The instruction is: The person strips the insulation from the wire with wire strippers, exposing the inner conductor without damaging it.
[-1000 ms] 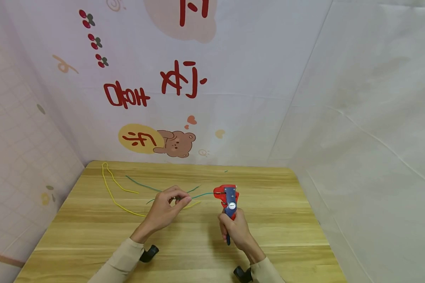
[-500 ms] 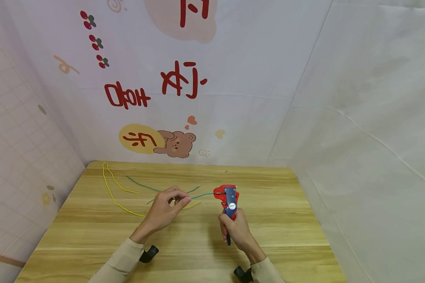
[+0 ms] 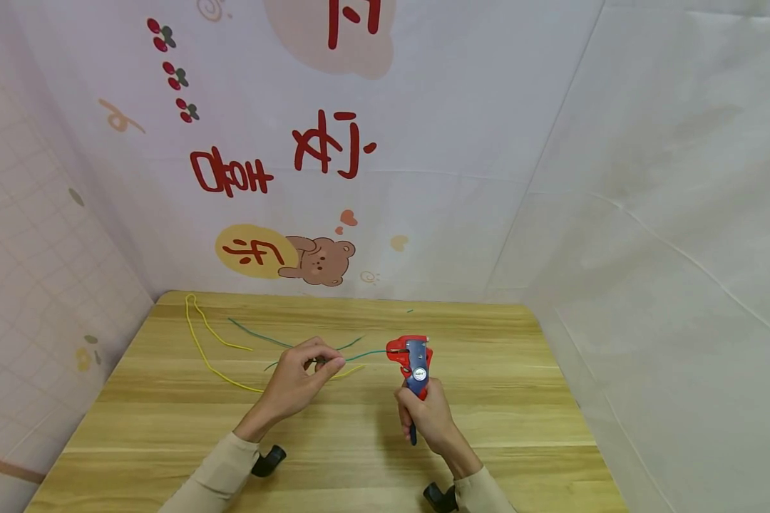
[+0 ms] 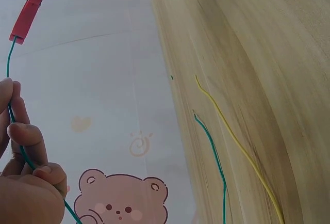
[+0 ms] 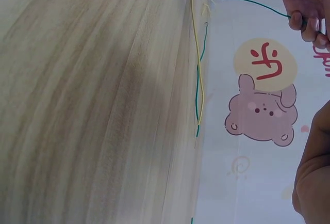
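Observation:
My left hand (image 3: 301, 376) pinches a green wire (image 3: 366, 354) between thumb and fingers, a short way back from its end. That end runs into the red jaws of a wire stripper (image 3: 417, 360) with a blue handle, which my right hand (image 3: 428, 413) grips. In the left wrist view the wire (image 4: 9, 61) bridges the gap between my fingers and the red tool head, and its tail trails out below my palm. The right wrist view catches only part of my right hand (image 5: 314, 167); the stripper is outside that view.
On the wooden table (image 3: 334, 456) lies a long yellow wire (image 3: 208, 360), bent in a loop at the left. Another green wire (image 3: 257, 333) lies behind my left hand. A tiny green scrap (image 3: 410, 311) is near the back edge. A printed cloth wall (image 3: 449, 235) rises behind the table.
Almost nothing differs. Both hands, the green wire and the wire stripper stay in nearly the same place, with only a very slight shift.

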The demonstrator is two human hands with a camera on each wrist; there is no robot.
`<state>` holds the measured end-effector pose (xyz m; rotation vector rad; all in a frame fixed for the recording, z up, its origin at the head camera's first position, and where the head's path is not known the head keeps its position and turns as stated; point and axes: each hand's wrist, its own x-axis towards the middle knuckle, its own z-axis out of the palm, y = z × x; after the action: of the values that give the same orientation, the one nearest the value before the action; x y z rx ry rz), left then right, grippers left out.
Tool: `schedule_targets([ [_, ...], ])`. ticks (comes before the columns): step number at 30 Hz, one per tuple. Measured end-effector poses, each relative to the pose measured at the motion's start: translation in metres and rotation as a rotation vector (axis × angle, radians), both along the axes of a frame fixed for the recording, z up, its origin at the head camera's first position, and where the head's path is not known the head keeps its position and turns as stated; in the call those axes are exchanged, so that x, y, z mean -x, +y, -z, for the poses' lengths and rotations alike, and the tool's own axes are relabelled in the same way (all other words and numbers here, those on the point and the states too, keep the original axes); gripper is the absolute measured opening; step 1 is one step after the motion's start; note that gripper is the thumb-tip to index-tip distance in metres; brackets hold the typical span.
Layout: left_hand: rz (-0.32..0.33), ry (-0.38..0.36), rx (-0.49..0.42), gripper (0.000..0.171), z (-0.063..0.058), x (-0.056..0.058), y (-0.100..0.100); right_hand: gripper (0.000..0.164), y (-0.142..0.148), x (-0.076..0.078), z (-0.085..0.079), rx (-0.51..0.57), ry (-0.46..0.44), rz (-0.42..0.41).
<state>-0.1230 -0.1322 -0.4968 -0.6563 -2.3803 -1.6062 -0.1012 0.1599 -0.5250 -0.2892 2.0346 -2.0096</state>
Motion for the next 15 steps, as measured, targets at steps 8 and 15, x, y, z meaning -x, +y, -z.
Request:
schedule_targets([
  [8, 0.002, 0.000, 0.000, 0.013, 0.0001, -0.0002, -0.0014, 0.035, 0.0002, 0.0006, 0.0011, -0.007, -0.001, 0.002],
  [15, 0.001, -0.010, -0.001, 0.012, 0.0003, -0.0005, -0.0023, 0.033, 0.0004, 0.0004, 0.0001, -0.006, 0.006, -0.002],
])
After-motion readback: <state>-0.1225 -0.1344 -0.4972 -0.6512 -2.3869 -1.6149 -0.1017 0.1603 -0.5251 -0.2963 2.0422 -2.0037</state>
